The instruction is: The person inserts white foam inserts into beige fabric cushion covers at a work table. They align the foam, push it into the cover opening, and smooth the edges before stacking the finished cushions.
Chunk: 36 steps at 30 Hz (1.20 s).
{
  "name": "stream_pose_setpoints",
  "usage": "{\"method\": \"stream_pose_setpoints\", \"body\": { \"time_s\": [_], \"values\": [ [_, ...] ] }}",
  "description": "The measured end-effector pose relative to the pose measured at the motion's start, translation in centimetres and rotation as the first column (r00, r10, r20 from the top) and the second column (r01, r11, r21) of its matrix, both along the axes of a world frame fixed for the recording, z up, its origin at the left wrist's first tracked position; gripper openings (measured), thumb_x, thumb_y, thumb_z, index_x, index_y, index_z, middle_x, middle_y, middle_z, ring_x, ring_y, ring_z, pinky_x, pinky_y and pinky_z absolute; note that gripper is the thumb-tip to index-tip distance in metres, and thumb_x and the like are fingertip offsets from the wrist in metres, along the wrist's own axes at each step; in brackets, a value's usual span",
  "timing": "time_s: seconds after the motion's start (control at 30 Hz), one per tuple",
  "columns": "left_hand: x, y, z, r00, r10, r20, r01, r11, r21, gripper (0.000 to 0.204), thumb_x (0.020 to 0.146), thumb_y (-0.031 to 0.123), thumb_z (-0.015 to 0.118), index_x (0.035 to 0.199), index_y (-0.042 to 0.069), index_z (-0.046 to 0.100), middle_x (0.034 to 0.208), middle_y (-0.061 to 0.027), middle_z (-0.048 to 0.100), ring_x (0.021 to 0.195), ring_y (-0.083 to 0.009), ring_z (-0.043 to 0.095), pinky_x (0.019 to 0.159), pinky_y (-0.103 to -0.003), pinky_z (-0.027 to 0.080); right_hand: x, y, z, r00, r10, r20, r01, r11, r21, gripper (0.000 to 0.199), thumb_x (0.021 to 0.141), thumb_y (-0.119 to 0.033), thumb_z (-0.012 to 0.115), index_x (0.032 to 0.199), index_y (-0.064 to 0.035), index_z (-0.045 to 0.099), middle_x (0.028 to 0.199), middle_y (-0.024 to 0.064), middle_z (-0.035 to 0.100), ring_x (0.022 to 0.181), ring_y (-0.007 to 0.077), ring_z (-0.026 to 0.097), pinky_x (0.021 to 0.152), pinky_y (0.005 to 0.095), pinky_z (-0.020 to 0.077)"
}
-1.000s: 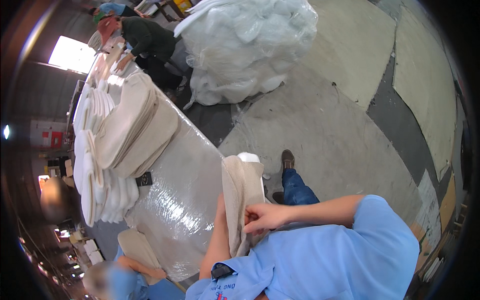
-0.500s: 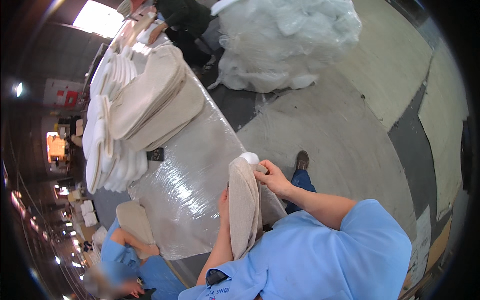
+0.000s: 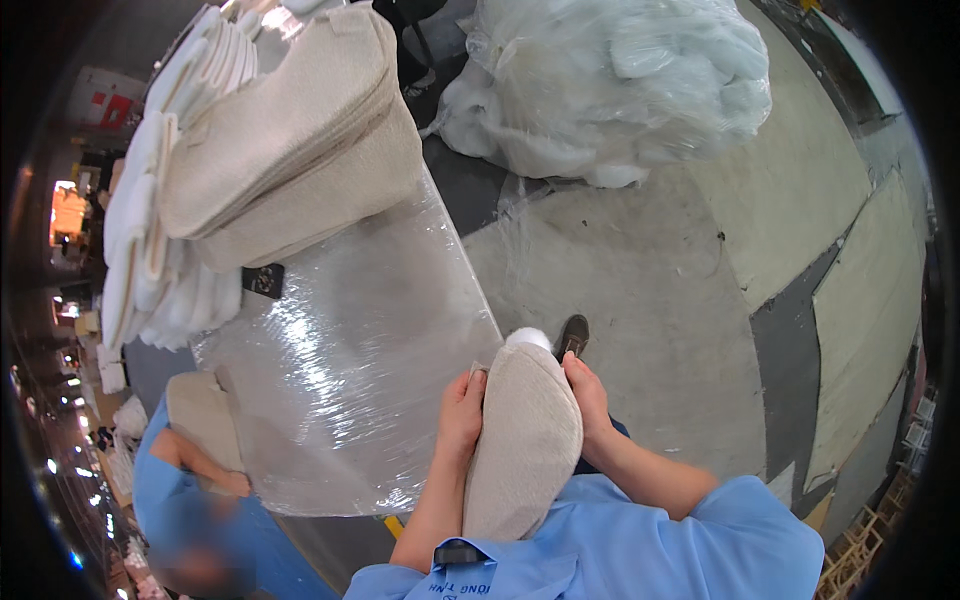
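A beige fabric cushion cover, long and rounded, is held upright against my body. A tuft of white padding pokes out at its far end. My left hand is closed on the cover's left edge, with the thumb along the top and some cloth pinched. On the opposite edge, near the padding, my right hand grips the cover, its fingers partly hidden behind the cloth.
A plastic-wrapped table bears a stack of beige covers and folded white padding. A small black object lies beside them. Beyond the table is a large plastic bag of white filling. A co-worker holds another beige cushion at left.
The cover has turned from narrow and folded to showing its broad face. My right hand has moved from the far end's opening to the right edge. The view has shifted.
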State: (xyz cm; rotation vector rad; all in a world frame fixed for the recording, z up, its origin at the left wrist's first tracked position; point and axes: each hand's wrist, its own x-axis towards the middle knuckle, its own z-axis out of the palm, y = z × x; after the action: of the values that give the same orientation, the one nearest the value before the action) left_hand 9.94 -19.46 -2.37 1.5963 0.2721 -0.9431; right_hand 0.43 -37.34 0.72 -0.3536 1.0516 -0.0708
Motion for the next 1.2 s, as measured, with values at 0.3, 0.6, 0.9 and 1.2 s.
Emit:
{"method": "stream_pose_setpoints", "body": {
  "time_s": [0.3,0.6,0.9,1.2],
  "values": [
    [-0.4,-2.4,0.8,0.995,0.000,0.098,-0.004,0.999,0.047,0.034,0.114,0.030,0.057,0.100,0.002,0.069,0.086,0.0042,0.065,0.083,-0.0076,0.053,0.075,-0.027,0.045,2.7,-0.8,-2.8,0.941,0.248,-0.230,-0.287,0.945,-0.154,0.053,0.115,-0.050,0.049,0.087,-0.0078,0.065,0.079,-0.0006,0.064,0.076,0.0099,0.060,0.072,0.0316,0.0521],
    [1.8,-4.4,1.7,0.928,-0.118,0.353,0.026,0.966,0.256,0.034,0.112,0.026,0.059,0.089,0.001,0.059,0.073,-0.0024,0.049,0.073,-0.0111,0.044,0.066,-0.032,0.041,0.4,2.1,-7.4,0.986,0.165,-0.014,-0.166,0.982,-0.094,0.039,0.114,-0.037,0.055,0.093,-0.0057,0.066,0.086,0.0003,0.067,0.081,0.0078,0.060,0.073,0.0292,0.0512],
    [2.8,-6.2,0.5,0.929,-0.149,0.339,0.069,0.969,0.236,0.035,0.111,0.024,0.061,0.086,0.000,0.055,0.070,-0.0043,0.046,0.071,-0.0120,0.042,0.064,-0.032,0.040,-1.1,3.7,-7.6,0.986,0.156,-0.063,-0.160,0.986,-0.056,0.035,0.113,-0.034,0.057,0.094,-0.0056,0.066,0.087,0.0001,0.067,0.081,0.0075,0.060,0.073,0.0288,0.0510],
    [3.1,-6.8,-0.6,0.932,-0.143,0.333,0.081,0.977,0.195,0.035,0.111,0.023,0.062,0.086,0.001,0.055,0.071,-0.0040,0.047,0.072,-0.0122,0.043,0.064,-0.032,0.040,-1.5,4.5,-7.9,0.988,0.139,-0.070,-0.141,0.989,-0.035,0.031,0.112,-0.031,0.058,0.095,-0.0054,0.066,0.088,-0.0001,0.067,0.082,0.0071,0.060,0.073,0.0284,0.0508]
  ]
}}
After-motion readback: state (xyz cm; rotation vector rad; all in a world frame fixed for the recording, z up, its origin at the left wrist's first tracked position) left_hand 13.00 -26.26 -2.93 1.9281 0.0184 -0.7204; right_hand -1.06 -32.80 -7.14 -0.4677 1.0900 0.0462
